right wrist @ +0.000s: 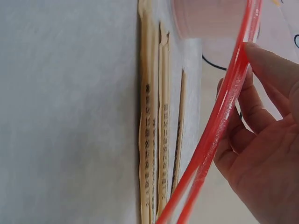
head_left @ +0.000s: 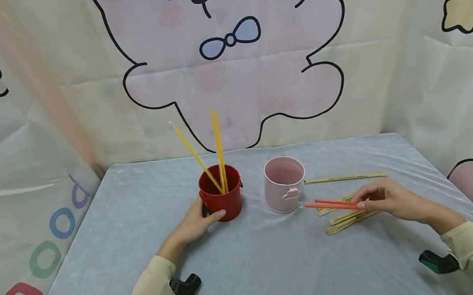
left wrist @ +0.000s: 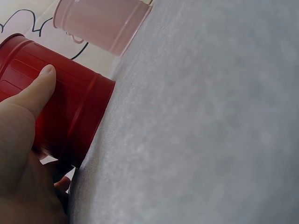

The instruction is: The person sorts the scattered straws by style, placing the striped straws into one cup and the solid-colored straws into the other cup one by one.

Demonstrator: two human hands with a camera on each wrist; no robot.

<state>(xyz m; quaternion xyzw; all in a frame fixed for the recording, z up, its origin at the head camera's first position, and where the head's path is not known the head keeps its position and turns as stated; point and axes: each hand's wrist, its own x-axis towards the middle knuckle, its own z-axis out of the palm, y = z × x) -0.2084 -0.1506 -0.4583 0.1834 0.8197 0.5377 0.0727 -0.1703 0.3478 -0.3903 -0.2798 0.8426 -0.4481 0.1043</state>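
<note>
Red bucket [head_left: 222, 196] stands on the grey tablecloth [head_left: 257, 278], left of centre. In it: yellow straws [head_left: 217, 150], upright and leaning, tips well above the rim. Pink bucket [head_left: 284, 184] just beside it to the right, not touching; nothing visible inside from the head view.

Left hand [head_left: 195, 223] wraps the red bucket from the near side, thumb [left wrist: 39, 88] pressed flat on its ribbed wall, fingers curled behind it.

Right hand [head_left: 386, 198] pinches red straws [head_left: 331, 204] between thumb and fingertips [right wrist: 261, 65]; the straws lie nearly level, free ends pointing toward the pink bucket's base, close but apart from it. Paper straw wrappers [head_left: 345, 220] lie flat under and beside this hand; one more wrapper [head_left: 345, 178] lies farther back.
</note>
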